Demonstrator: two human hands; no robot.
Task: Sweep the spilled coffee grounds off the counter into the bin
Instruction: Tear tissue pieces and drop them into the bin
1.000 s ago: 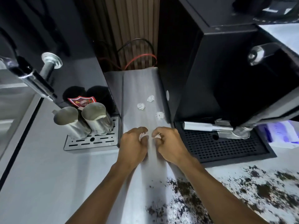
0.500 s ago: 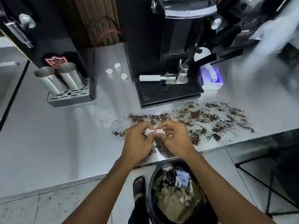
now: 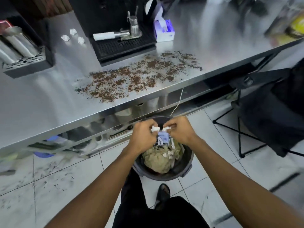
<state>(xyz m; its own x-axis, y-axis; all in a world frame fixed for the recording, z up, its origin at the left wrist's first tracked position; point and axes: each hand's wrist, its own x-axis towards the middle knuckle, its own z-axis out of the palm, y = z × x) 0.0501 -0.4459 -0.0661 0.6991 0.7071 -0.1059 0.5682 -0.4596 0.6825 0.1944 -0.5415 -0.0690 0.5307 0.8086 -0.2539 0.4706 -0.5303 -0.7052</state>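
Pinching a wad (image 3: 156,128), left hand (image 3: 143,135) and right hand (image 3: 181,131) hover — above the bin (image 3: 186,170).

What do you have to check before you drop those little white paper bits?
1. Both hands above the bin: ok. The left hand and right hand are over its opening.
2. Paper bits held firmly: ok, both hands pinch them.
3. Room in the bin: ok, the rubbish sits below the rim.
4. Coffee grounds off the counter: not ok, they lie spread across it.
5. All the paper picked up: not ok, three paper wads lie at the back of the counter.
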